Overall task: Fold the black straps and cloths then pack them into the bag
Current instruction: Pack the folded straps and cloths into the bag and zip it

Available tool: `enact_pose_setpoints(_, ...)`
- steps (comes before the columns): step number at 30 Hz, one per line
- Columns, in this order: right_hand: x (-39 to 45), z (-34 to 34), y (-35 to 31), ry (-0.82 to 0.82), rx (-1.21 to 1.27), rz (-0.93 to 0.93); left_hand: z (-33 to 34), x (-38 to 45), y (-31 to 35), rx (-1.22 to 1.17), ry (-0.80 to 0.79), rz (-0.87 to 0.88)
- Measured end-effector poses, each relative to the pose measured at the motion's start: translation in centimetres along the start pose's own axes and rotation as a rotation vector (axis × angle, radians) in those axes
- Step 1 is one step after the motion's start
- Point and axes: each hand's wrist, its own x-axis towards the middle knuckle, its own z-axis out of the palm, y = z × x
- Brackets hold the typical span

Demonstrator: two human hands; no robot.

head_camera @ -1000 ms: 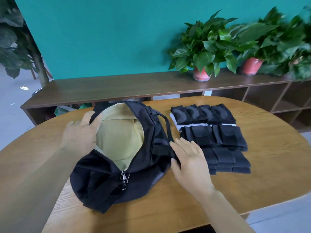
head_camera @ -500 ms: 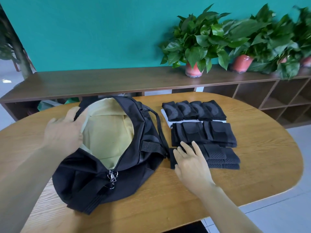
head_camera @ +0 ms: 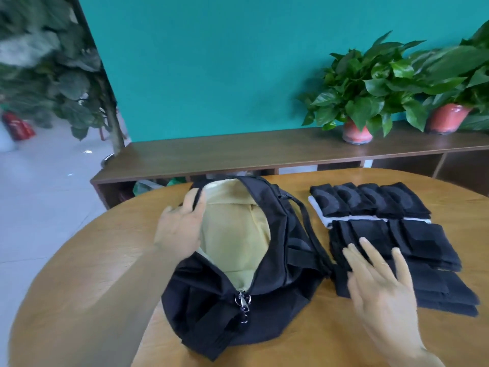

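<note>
Fingers (head_camera: 370, 254) of the right hand (head_camera: 381, 292) are spread and nearly straight, laid over the near-left corner of the folded black stack (head_camera: 428, 263); they pinch nothing yet, and whether the palm presses down or only hovers is hard to tell. A second ago that hand lay against the side of the bag (head_camera: 238, 274); half a second ago it was at the edge of the pile; now it is well onto the nearest pieces. So the reach has gone from bag to cloths.

The left hand (head_camera: 180, 231) has stayed at the bag's left rim, its fingers curled over the edge and pulling it back, so the mouth stays wide and the yellow lining (head_camera: 235, 242) shows. Nothing black lies inside as far as can be seen.

The straps and cloths sit in three neat rows on the table (head_camera: 344, 340), just right of the bag, the far row (head_camera: 370, 200) resting on something white. Folding looks finished; packing appears about to start. The likely next move is to close the right fingers around the nearest stack and carry it left into the opening. A loose grip could let the layers slide apart.
</note>
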Motion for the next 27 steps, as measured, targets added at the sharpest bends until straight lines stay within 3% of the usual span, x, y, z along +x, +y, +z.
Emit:
enact_pose_setpoints(4, 2.6, 1.5, -5.8, 0.109, 0.101, -0.172, -1.5, -0.7, -1.6, 0.021, -0.005, -0.062)
enact_pose_setpoints(8, 6.6, 5.0, -13.0, 0.042, 0.17, -0.32, -1.5, -0.7, -2.8, -0.003, -0.081, -0.096)
enact_pose_setpoints(13, 11.0, 11.0, -19.3, -0.313, 0.123, -0.343, -2.4, -0.3, -3.9, 0.01, -0.077, -0.075)
enact_pose_setpoints(17, 12.6, 13.9, -21.7, -0.416, 0.081, -0.345, -2.6, 0.3, -4.5, -0.018, -0.082, -0.079)
enact_pose_setpoints(21, 13.0, 16.1, -22.3, -0.665, 0.061, -0.39, -2.7, 0.7, -4.7, 0.027, -0.087, -0.057)
enact_pose_setpoints(27, 14.7, 18.7, -24.0, -0.741, 0.081, -0.362, -1.5, 0.7, -4.7, 0.079, -0.098, -0.06)
